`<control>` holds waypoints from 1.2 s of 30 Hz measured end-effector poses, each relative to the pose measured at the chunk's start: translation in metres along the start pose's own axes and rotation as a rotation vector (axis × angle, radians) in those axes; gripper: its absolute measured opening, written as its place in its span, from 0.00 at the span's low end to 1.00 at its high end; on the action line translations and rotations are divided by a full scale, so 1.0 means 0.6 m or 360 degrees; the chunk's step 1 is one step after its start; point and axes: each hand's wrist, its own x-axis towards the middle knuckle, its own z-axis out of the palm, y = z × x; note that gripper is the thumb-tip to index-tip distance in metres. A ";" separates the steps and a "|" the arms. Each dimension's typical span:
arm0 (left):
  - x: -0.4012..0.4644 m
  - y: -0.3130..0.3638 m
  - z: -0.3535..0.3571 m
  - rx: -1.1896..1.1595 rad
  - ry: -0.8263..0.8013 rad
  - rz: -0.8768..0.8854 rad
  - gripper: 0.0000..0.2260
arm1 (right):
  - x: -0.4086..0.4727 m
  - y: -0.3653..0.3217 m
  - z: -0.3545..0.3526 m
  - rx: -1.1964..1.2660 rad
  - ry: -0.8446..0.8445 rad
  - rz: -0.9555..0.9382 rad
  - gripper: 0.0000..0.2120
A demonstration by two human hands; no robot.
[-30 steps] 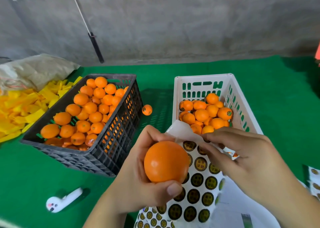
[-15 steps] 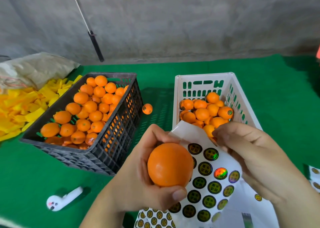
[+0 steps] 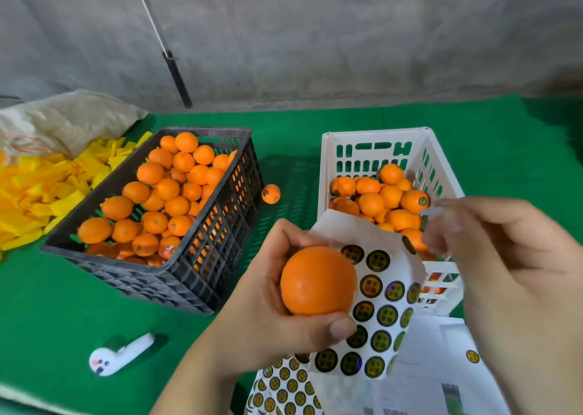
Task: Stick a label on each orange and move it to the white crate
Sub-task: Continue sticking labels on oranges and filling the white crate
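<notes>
Your left hand (image 3: 271, 307) gripped the orange (image 3: 318, 280) against a curling sticker sheet (image 3: 378, 291) of round dark labels, print too blurry to read, just in front of the white crate (image 3: 347, 143), while your right hand (image 3: 511, 256) was motion-blurred, fingers curled, holding who-knows-what.

Rough grey concrete wall (image 3: 315, 29) behind a green-covered table (image 3: 504, 149)

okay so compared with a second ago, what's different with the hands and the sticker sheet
The right hand has lifted up and to the right, off the sticker sheet; it is blurred, and a label shows by its fingertips, whether held I cannot tell. The sheet's top edge has sprung up. The left hand keeps its grip on the orange. Both crates are unmoved.
</notes>
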 end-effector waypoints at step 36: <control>0.027 -0.081 -0.066 -0.0345 0.0595 -0.0149 0.24 | -0.022 0.087 0.070 0.0814 -0.1067 0.1234 0.25</control>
